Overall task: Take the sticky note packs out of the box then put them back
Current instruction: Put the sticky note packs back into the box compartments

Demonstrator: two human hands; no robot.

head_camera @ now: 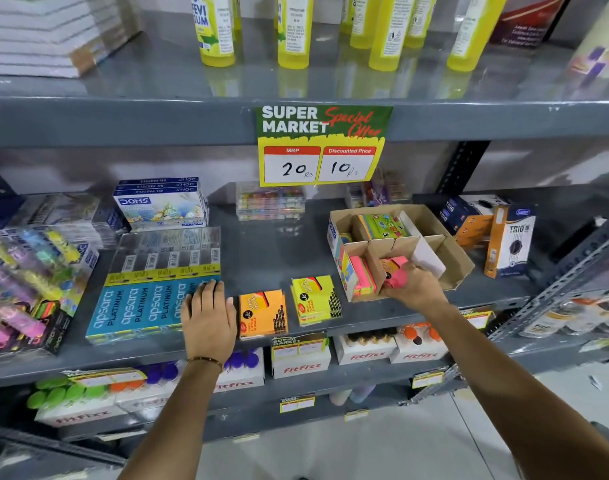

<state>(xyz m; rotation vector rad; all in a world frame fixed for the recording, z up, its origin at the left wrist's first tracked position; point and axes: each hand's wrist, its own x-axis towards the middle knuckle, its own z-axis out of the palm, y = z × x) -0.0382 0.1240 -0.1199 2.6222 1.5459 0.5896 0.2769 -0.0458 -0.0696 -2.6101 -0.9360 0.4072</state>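
Grey metal shelf (261, 244) with divided cardboard box (458, 268) at 3 o'clock of centre. Right hand (412, 285) at the box's front compartments, fingers closed around a pink sticky note pack (396, 271) at the box's near edge, partly inside a compartment. A further pink pack (360, 273) upright in the compartment at 9 o'clock of the held one; green-labelled packs (382, 225) in the rear row at 12 o'clock. Orange sticky note pack (263, 313) and yellow sticky note pack (315, 299) flat on the shelf, side by side and apart, at 9 o'clock of the box. Left hand (207, 313) flat, fingers spread, empty, on blue pencil boxes (140, 306), just beside the orange pack. Price sign (322, 145) at 12 o'clock.
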